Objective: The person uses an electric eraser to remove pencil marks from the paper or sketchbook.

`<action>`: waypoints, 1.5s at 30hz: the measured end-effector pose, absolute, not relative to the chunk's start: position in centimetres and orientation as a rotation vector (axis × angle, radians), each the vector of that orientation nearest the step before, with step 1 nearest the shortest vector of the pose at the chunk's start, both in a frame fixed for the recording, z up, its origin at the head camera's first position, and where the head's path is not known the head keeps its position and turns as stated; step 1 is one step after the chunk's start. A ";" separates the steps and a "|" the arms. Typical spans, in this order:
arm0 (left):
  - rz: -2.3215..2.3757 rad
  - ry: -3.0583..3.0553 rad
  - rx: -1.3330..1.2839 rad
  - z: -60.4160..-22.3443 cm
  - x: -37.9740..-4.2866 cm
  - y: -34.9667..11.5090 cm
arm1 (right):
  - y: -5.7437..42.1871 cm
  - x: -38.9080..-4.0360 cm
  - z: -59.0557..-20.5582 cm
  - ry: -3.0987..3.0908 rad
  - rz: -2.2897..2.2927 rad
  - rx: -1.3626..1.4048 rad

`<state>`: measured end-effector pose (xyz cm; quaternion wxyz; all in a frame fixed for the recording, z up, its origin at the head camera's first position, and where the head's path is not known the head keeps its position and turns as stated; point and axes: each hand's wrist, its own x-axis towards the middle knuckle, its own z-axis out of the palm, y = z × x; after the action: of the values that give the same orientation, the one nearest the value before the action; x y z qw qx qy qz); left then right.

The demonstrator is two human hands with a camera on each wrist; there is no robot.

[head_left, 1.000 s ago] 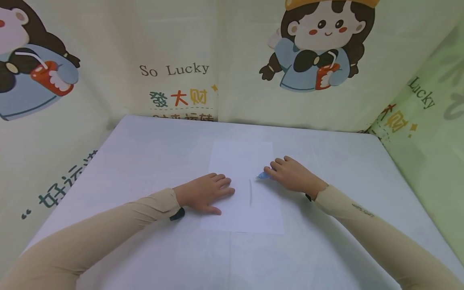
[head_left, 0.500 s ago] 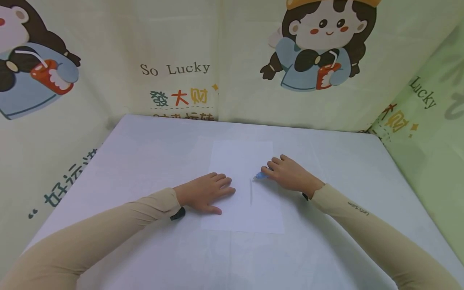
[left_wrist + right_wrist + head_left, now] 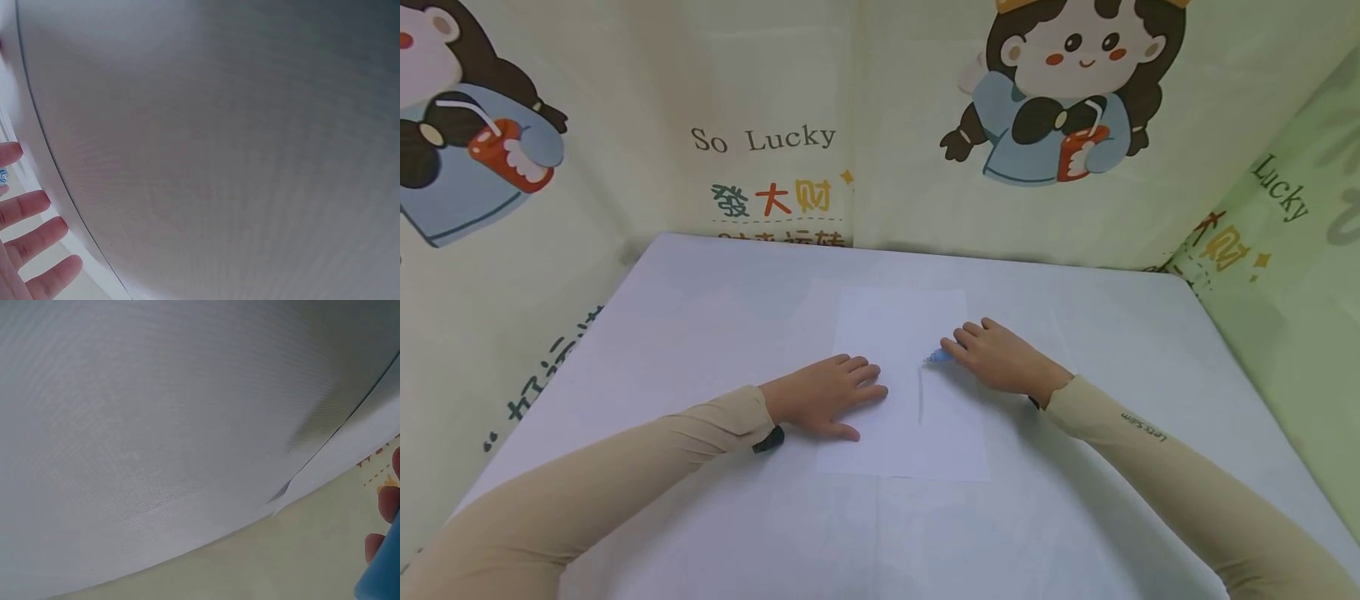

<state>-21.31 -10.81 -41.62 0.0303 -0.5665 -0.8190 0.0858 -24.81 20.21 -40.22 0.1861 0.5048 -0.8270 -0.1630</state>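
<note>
A white sheet of paper (image 3: 880, 454) lies on the white table. My left hand (image 3: 827, 398) rests flat on its left side, fingers spread; in the left wrist view the fingers (image 3: 39, 240) are straight and apart. A thin grey upright line (image 3: 921, 398) runs on the paper to the right of that hand. My right hand (image 3: 1000, 354) grips a blue tube with a pointed tip (image 3: 940, 356), which points left. The tip is right by the line's upper end. In the right wrist view, fingertips (image 3: 389, 503) curl beside the tube's blue body; most of the hand is hidden there.
The white-covered table (image 3: 715, 292) reaches back to a cream curtain (image 3: 910, 208) printed with cartoon figures and lettering. More printed curtain hangs at both sides. A black strap (image 3: 769, 440) shows under my left wrist.
My right hand has moved slightly left with the blue tube, bringing its tip from right of the line to by the line's upper end. My left hand has stayed in place.
</note>
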 end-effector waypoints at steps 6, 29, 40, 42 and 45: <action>0.245 -2.521 -1.745 -41.6 -21.4 -10.8 | 20.1 -25.2 -40.4 -2.286 -0.424 1.454; 0.205 -2.541 -1.752 -41.5 -21.5 -10.9 | 19.4 -25.5 -40.9 -2.228 -0.362 1.474; 0.238 -2.585 -1.740 -41.7 -21.5 -10.8 | 19.0 -25.5 -40.7 -2.266 -0.379 1.476; 0.241 -2.581 -1.740 -41.6 -21.4 -10.8 | 18.9 -25.6 -40.7 -2.267 -0.379 1.476; 0.247 -2.581 -1.739 -41.5 -21.3 -10.8 | 18.8 -25.7 -40.7 -2.264 -0.380 1.475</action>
<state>-21.33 -10.84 -41.51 0.0097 -0.5570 -0.8266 0.0792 -25.66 18.84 -40.74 0.2050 0.5292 -0.8120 -0.1362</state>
